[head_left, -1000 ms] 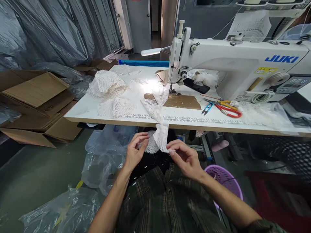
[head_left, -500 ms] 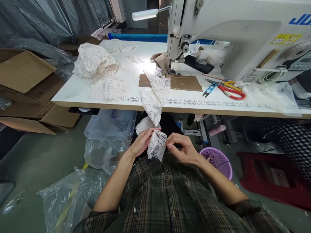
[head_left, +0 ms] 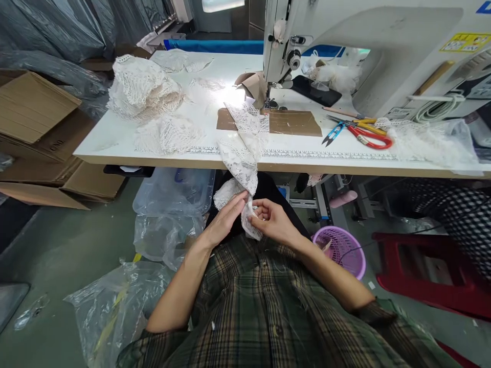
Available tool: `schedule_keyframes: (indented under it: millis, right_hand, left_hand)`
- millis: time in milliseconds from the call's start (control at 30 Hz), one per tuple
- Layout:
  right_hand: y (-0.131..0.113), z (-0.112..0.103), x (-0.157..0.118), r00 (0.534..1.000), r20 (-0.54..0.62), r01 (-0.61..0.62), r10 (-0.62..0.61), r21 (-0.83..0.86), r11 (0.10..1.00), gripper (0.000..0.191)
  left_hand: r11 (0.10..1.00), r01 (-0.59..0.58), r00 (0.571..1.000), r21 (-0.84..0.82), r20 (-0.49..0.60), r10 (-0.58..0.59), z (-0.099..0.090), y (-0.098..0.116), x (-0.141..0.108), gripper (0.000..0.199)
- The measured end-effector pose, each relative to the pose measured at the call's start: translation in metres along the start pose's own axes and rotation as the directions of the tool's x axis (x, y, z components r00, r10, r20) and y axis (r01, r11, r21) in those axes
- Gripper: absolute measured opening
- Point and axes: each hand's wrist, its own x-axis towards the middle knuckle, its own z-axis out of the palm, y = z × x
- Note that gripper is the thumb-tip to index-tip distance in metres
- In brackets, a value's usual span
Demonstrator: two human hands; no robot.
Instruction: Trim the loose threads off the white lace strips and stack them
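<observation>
A long strip of white lace (head_left: 240,156) runs from beneath the sewing machine's needle, over the table's front edge and down to my lap. My left hand (head_left: 226,217) has its fingers closed on the lace at the left side. From the right, my right hand (head_left: 274,220) pinches the folded lower end of the same strip between thumb and fingers. Brown card (head_left: 295,123) lies under the needle area, partly beneath the lace.
The sewing machine (head_left: 383,46) stands on the white table (head_left: 172,160). Lace is piled (head_left: 141,89) at the left. Blue snips (head_left: 333,133) and red-handled scissors (head_left: 370,138) lie at the right. A purple basket (head_left: 355,253) and red stool (head_left: 422,296) are below.
Both hands have moved closer together, my right hand leftward. The lace end, spread out before, is now gathered and narrower between them. The view has shifted slightly.
</observation>
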Motion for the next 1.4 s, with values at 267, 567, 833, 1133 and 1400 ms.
schedule_keyframes:
  millis: [267, 567, 833, 1133, 1400]
  right_hand:
    - [-0.007, -0.008, -0.007, 0.99, 0.133, 0.044, -0.036, -0.056, 0.997, 0.029]
    - [-0.093, -0.163, 0.016, 0.772, -0.009, 0.377, -0.636, -0.799, 0.469, 0.03]
    - [-0.093, -0.233, 0.068, 0.902, 0.026, 0.132, -0.43, -0.967, 0.219, 0.03]
    - [-0.094, -0.178, 0.065, 0.764, -0.044, 0.266, -0.644, -0.887, 0.376, 0.015]
    - [-0.036, -0.063, -0.006, 0.957, 0.012, 0.289, -0.291, -0.155, 0.945, 0.021]
  left_hand:
    - [0.997, 0.055, 0.992, -0.061, 0.114, -0.047, -0.008, -0.007, 0.014, 0.03]
    - [0.984, 0.12, 0.986, -0.133, -0.096, -0.133, -0.015, 0.009, 0.0, 0.045]
    - [0.994, 0.096, 0.995, -0.051, -0.034, -0.098, -0.015, 0.004, -0.002, 0.029]
    - [0.993, 0.05, 0.996, 0.11, -0.078, -0.042, -0.013, 0.01, -0.006, 0.029]
    - [0.99, 0.067, 0.995, 0.123, -0.085, -0.057, -0.011, 0.018, -0.006, 0.025]
